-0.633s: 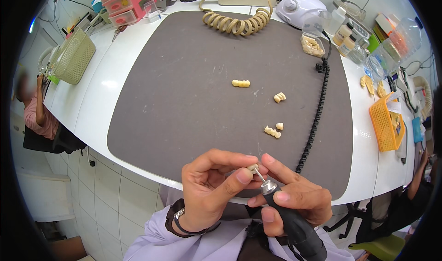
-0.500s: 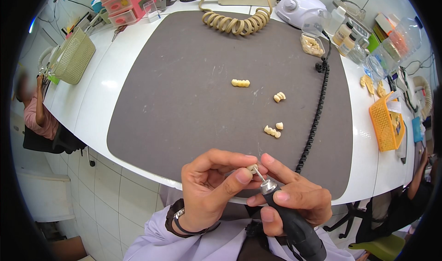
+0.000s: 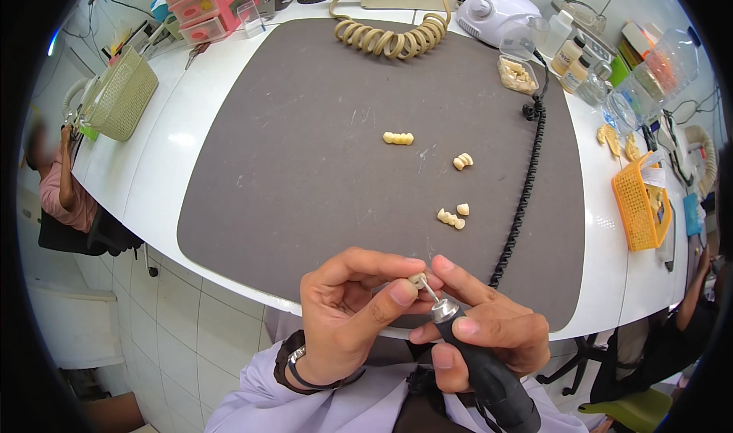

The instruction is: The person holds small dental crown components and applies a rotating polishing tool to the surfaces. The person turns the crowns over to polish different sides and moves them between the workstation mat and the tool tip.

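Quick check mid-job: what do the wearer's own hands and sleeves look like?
Both hands, left hand and right hand, are ungloved; I see no rings. The left wrist wears a silver-and-black band beside a dark, gathered cuff, below which the loose sleeve is pale lavender. The right cuff can't be made out.

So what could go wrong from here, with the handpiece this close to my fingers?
The thin metal shaft of the black handpiece in your right hand could slip and nick your left hand, which is right beside it. The small tooth-coloured piece might pop out of that fingertip pinch. And the black coiled cord, if tugged left, could knock the loose tooth-shaped pieces on the mat.
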A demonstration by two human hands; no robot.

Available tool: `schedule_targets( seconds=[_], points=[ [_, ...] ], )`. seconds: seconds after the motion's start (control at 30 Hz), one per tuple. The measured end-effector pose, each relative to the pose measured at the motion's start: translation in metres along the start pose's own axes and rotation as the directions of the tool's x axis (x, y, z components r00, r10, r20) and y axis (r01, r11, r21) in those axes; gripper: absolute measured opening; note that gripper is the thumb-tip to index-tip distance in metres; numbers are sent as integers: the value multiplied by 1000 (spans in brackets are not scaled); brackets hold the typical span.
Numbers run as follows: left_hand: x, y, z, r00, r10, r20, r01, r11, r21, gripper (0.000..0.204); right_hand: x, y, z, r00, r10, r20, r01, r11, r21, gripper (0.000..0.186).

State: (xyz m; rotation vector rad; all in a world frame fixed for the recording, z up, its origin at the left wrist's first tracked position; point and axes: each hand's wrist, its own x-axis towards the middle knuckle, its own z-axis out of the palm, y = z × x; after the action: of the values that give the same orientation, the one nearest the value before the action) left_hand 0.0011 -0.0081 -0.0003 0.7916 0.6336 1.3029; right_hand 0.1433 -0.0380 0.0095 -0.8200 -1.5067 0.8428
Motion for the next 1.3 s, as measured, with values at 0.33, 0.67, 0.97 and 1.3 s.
schedule_targets(
  seconds=[0.33, 0.67, 0.97, 1.3],
  points=[
    [2, -1, -3, 998, 27, 48, -24, 998, -52, 16, 0, 4, 0, 999, -44, -3, 44, 999, -7, 31],
    [1, -2, -6, 997, 29, 76, -23, 997, -74, 17, -1, 5, -1, 999, -49, 2, 49, 999, -7, 32],
    [2, -2, -6, 996, 40, 81, -33, 996, -85, 18, 2, 6, 9, 984, -60, -169, 75, 994, 84, 37],
    [2, -2, -5, 996, 41, 74, -35, 996, -83, 17, 3, 6, 8, 986, -59, -153, 73, 994, 84, 33]
  ],
)
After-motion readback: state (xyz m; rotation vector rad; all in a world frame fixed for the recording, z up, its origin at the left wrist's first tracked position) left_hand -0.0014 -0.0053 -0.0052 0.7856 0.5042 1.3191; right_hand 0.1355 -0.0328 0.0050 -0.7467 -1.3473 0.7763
